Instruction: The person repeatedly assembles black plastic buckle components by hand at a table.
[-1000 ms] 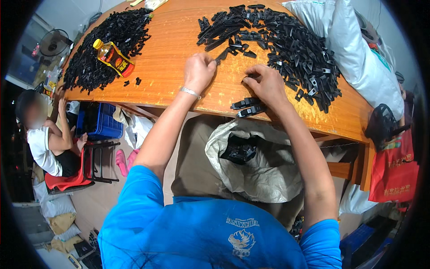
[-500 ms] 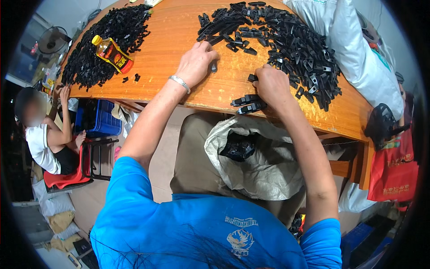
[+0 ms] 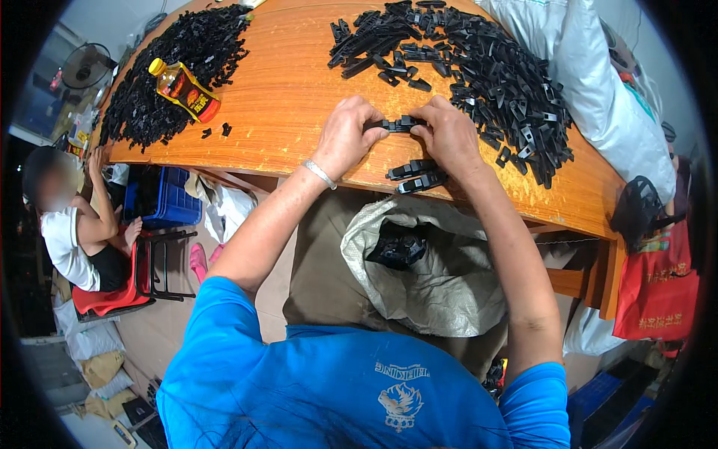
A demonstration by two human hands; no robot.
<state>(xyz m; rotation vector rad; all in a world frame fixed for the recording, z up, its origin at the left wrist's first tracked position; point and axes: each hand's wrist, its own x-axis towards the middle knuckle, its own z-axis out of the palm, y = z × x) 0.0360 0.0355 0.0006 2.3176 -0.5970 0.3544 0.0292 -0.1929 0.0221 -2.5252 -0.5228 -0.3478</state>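
My left hand (image 3: 348,135) and my right hand (image 3: 450,138) meet above the wooden table (image 3: 292,97), close to its front edge. Between their fingertips is a slim black plastic clip (image 3: 396,125), pinched at either end; whether it is one part or two fitted together is too small to tell. Just below my right hand, two longer black clips (image 3: 420,181) lie side by side at the table edge. Beyond my hands spreads a big heap of black plastic pieces (image 3: 516,105), curving from the middle to the right.
Another heap of small black parts (image 3: 194,49) covers the table's left, with a yellow-capped bottle (image 3: 187,91) on it. An open woven sack (image 3: 456,299) holding black pieces rests at my lap. A person (image 3: 82,224) sits at left beside a blue crate (image 3: 172,198). White sacks (image 3: 598,90) lean at right.
My left hand has moved right to meet my right hand, which has shifted slightly up and left. Both now grip the black clip between them. The two clips at the edge stay put.
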